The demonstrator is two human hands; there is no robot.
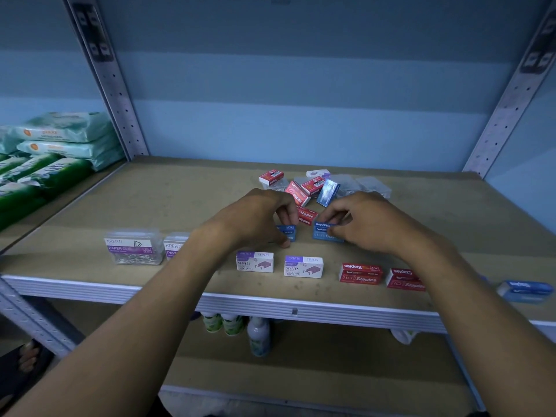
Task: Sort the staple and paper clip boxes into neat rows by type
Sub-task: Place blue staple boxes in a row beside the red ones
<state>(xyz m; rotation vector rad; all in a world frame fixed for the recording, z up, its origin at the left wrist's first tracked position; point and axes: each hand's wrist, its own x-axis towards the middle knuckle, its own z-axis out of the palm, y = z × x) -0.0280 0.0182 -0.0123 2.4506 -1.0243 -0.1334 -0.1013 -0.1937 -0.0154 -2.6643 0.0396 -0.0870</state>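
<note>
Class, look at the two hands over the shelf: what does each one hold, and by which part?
The left hand pinches a small blue cardboard staple box by its top edge; the right hand holds another blue staple box by its right end.

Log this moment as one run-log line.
left hand: grips blue staple box | right hand: grips second blue staple box | front row: partly sorted | back pile: unsorted

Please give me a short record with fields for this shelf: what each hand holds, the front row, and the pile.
left hand: pinches a blue staple box
right hand: pinches another blue box
front row: paper clip boxes, white staple boxes, red staple boxes
unsorted pile: behind the hands
</note>
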